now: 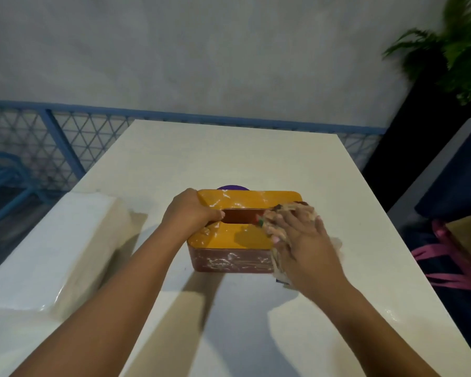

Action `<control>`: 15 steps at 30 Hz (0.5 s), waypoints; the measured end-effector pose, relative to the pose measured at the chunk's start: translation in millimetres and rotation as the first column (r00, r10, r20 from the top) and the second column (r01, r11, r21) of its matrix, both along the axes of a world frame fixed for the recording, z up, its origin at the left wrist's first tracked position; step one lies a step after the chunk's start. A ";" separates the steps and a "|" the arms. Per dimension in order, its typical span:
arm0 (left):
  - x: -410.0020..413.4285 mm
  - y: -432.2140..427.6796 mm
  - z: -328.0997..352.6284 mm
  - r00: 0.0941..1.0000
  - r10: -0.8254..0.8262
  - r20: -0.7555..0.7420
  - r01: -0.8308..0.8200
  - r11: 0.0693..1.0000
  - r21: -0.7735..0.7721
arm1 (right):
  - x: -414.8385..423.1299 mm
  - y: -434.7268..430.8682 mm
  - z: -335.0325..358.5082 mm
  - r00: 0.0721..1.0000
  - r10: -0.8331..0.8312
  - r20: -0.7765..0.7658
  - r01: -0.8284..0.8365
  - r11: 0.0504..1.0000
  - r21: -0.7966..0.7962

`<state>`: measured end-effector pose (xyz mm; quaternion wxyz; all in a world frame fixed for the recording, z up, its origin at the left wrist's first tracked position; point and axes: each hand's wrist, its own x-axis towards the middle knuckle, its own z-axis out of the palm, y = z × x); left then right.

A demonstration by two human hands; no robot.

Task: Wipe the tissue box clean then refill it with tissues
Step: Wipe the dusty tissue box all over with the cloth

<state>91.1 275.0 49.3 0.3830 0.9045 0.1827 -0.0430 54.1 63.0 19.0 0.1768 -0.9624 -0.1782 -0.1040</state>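
On box (237, 239): left hand (191, 213) grips (right (302, 236) presses cloth (286, 207)).

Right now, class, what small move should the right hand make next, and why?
Probably slide the cloth left across the lid. The right hand presses it on the lid's right end; the left hand grips the box, steadying it.

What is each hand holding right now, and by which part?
The left hand grips the tissue box by its left end. The right hand presses a cloth onto the box's right end.
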 end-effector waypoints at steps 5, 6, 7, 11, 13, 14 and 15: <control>-1.0 -1.0 -0.9 1.000 -0.002 0.005 0.002 1.000 -0.011 | -19.4 -8.5 -0.1 0.987 0.156 -0.038 -0.155 0.988 0.027; -1.4 -1.7 -1.1 1.000 -0.008 0.005 0.008 1.000 -0.011 | -17.7 -16.7 0.2 0.992 0.127 -0.019 -0.127 0.991 0.030; -1.6 -1.7 -0.7 1.000 -0.013 0.008 0.013 1.000 -0.005 | -14.4 -24.0 1.9 0.997 0.079 -0.012 -0.078 0.997 0.025; -2.8 -2.1 1.0 0.999 -0.018 0.031 0.018 1.000 -0.015 | 5.5 -24.7 2.3 0.999 -0.014 -0.039 0.012 0.999 -0.032; -3.1 -2.1 0.7 0.999 -0.018 0.038 0.019 0.999 -0.032 | 4.0 -11.0 -0.7 1.000 -0.012 -0.017 0.011 0.998 -0.060; -3.4 -2.0 0.5 0.999 -0.018 0.039 0.019 0.999 -0.033 | -0.3 -5.1 -2.9 1.000 -0.004 -0.005 0.004 0.998 -0.056; -3.4 -1.9 0.2 0.999 -0.015 0.037 0.017 0.999 -0.034 | -6.5 -1.1 -4.8 1.000 0.010 0.014 -0.009 0.998 -0.058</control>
